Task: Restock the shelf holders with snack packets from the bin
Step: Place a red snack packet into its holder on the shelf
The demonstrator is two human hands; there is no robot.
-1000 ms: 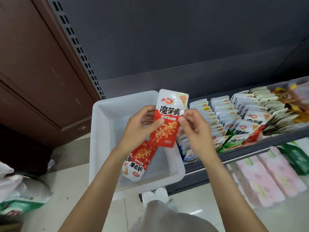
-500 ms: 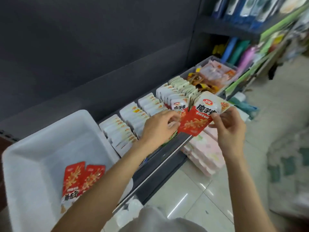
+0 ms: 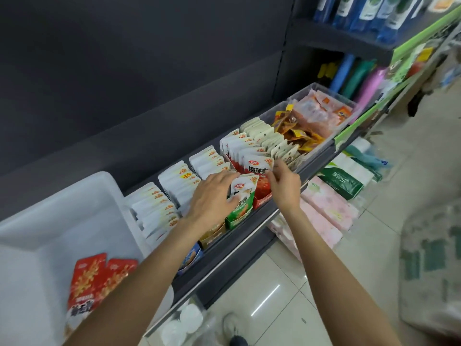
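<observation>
Above the red cardboard holder (image 3: 262,199), the right hand (image 3: 284,184) pinches a red-and-white foil snack packet (image 3: 258,167) while the left hand (image 3: 212,196), beside it, grips a green-and-white packet (image 3: 243,193).

Single head-worn wide-angle view, looking forward and down at close range over both forearms, shelf (image 3: 249,236) running near-left to far-right, white bin (image 3: 37,221) at near left.
</observation>
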